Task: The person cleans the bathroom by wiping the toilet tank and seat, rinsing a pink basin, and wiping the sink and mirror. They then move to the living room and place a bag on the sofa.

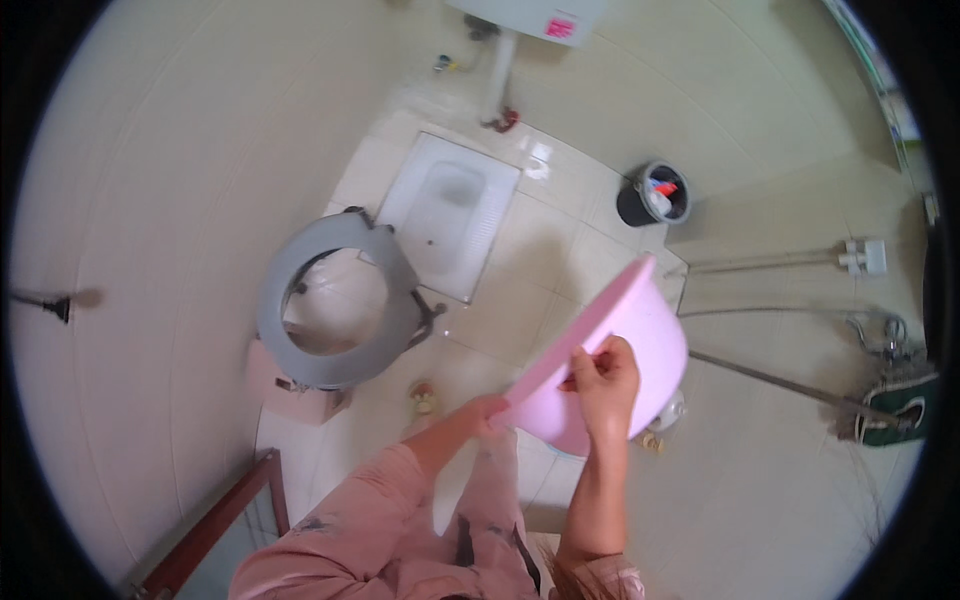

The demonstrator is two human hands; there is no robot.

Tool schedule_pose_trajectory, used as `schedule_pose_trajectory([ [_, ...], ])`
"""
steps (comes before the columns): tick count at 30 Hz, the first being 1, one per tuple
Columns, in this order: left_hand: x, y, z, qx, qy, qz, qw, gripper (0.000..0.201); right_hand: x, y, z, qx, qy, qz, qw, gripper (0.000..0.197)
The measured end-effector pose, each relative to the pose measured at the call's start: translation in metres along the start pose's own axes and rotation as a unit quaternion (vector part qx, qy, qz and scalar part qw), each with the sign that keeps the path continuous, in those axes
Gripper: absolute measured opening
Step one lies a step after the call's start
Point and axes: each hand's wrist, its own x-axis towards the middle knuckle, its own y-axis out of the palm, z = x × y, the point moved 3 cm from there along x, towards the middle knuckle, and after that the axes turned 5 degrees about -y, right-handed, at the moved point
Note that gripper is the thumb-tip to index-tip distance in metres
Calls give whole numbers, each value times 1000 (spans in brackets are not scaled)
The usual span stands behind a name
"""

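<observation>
A pink plastic basin (pixel 655 345) is held tilted on its side in front of my body. My left hand (pixel 488 412) grips its rim at the lower left end, the thumb side showing against the edge. My right hand (pixel 610 380) is in front of the basin's pink wall, with fingers curled and thumb pressed to the fingertips. Whether anything small sits in that pinch is hidden.
On the left stands a grey toilet seat frame (pixel 285 305), with a pink bin (pixel 300 395) beside it. Beyond are a white squat toilet (pixel 460 190) and a black waste bucket (pixel 632 205) with rubbish. A hose (pixel 760 310) and green shoe (pixel 900 412) are at right.
</observation>
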Motion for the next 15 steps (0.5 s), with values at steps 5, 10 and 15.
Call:
schedule_pose_trajectory([
  [5,-22,-50,19,-188,-377,-108,901,35,20,-14,-49,36,-5,28,999,20],
  [10,9,-92,-36,-392,-405,-343,752,37,62,-49,-89,88,49,44,994,23],
  [15,65,-60,-57,-460,-432,-412,656,40,109,-114,-172,137,118,31,983,26],
])
